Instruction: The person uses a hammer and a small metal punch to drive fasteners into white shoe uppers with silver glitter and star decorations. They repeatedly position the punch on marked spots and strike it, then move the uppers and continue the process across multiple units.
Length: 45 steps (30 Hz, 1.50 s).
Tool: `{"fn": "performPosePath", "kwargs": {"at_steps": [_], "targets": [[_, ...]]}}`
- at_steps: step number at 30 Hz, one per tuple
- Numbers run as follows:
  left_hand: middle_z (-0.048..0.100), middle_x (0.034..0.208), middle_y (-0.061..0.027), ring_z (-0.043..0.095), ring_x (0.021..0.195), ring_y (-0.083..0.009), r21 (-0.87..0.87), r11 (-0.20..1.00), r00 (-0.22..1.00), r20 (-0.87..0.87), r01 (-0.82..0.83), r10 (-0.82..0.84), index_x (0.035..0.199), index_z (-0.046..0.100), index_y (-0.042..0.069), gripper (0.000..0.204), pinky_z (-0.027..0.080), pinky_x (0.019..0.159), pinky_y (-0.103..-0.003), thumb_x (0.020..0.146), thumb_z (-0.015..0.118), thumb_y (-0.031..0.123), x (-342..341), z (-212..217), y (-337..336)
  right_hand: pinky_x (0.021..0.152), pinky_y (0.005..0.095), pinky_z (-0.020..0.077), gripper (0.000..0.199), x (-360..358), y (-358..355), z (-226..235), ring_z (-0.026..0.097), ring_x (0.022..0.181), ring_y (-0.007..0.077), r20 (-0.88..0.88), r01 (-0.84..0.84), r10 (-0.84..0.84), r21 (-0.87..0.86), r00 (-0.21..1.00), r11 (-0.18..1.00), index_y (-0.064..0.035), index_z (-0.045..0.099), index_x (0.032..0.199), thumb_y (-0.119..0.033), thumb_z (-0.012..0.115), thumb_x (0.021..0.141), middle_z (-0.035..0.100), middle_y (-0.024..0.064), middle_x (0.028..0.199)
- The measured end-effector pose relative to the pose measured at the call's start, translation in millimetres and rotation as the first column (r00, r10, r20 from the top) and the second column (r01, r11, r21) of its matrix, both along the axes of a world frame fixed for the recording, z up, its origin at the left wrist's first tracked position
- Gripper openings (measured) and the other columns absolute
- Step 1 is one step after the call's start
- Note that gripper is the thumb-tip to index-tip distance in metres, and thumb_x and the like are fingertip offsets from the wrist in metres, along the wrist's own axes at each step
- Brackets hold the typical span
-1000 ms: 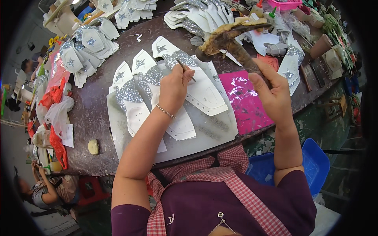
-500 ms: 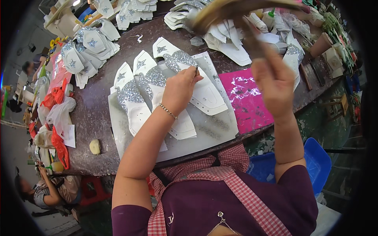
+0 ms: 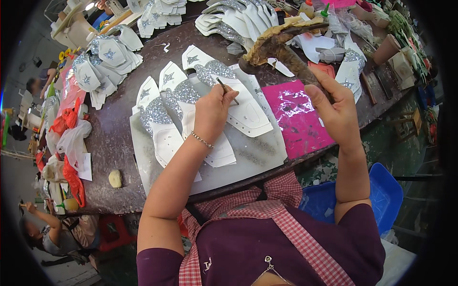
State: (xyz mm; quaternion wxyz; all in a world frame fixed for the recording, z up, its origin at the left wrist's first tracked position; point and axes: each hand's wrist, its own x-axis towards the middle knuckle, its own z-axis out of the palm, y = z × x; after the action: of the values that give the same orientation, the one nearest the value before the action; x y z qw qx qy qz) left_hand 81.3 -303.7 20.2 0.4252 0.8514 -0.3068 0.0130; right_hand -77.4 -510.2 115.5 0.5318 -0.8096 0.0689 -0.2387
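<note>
My left hand [image 3: 211, 113] pinches a thin dark metal punch [image 3: 220, 83], held tilted over the rightmost white shoe-upper piece [image 3: 248, 112]. That piece has silver glitter, a star and a row of small holes near its lower edge. Two similar pieces [image 3: 161, 138] lie to its left, one partly under my left forearm. All rest on a pale cutting board [image 3: 257, 159]. My right hand [image 3: 338, 107] grips the handle of a hammer [image 3: 276, 44] with a worn, yellow-brown head, raised above the table to the right of the punch.
A pink sheet [image 3: 298, 124] lies right of the board. Stacks of glittered pieces [image 3: 107, 55] stand at the back left and back middle. Plastic bags [image 3: 74, 136] line the left edge, near a pale yellow lump [image 3: 115, 178]. A blue bin [image 3: 385, 198] is below right; another person [image 3: 57, 233] sits lower left.
The hammer, blurred before, now shows sharply, lower and tilted differently. My left hand has shifted slightly, and the punch now leans with more of it showing.
</note>
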Motion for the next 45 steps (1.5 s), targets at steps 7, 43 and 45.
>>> {"fn": "performPosePath", "kwargs": {"at_steps": [7,43,45], "targets": [[0.068,0.08,-0.0155,0.067,0.069,-0.0327,0.05,0.996,0.977,0.197,0.077,-0.085,0.087,0.06,0.002,0.019,0.051,0.061,-0.038,0.09,0.069,0.018,-3,3,-5,0.055,0.0157,0.031,0.035,7,11,28,0.044,0.062,0.0015,0.337,-0.116,0.023,0.261,0.941,0.958,0.0036,0.062,0.125,-0.019,0.064,0.098,0.056,-0.0036,0.071],[0.052,0.118,-0.0109,0.068,0.087,-0.0232,0.933,0.361,0.748,0.241,-0.003,-0.618,0.125,0.053,0.013,0.049,0.055,0.069,-0.037,0.081,0.072,0.021,62,68,187,0.112,0.0353,0.0312,0.016,188,90,1,0.051,0.114,0.0183,-0.513,-0.213,0.49,-0.812,0.705,-0.543,-0.0173,0.073,0.074,-0.015,0.06,0.083,0.064,0.0002,0.109],[0.052,0.114,-0.0107,0.066,0.085,-0.0234,0.886,0.463,0.737,0.302,0.016,-0.604,0.108,0.058,0.009,0.031,0.054,0.068,-0.037,0.081,0.071,0.017,70,71,201,0.119,0.037,0.0256,0.015,186,114,4,0.044,0.132,0.0202,-0.446,-0.143,0.629,-0.87,0.637,-0.472,-0.0173,0.075,0.077,-0.015,0.061,0.082,0.064,0.0034,0.122]]}}
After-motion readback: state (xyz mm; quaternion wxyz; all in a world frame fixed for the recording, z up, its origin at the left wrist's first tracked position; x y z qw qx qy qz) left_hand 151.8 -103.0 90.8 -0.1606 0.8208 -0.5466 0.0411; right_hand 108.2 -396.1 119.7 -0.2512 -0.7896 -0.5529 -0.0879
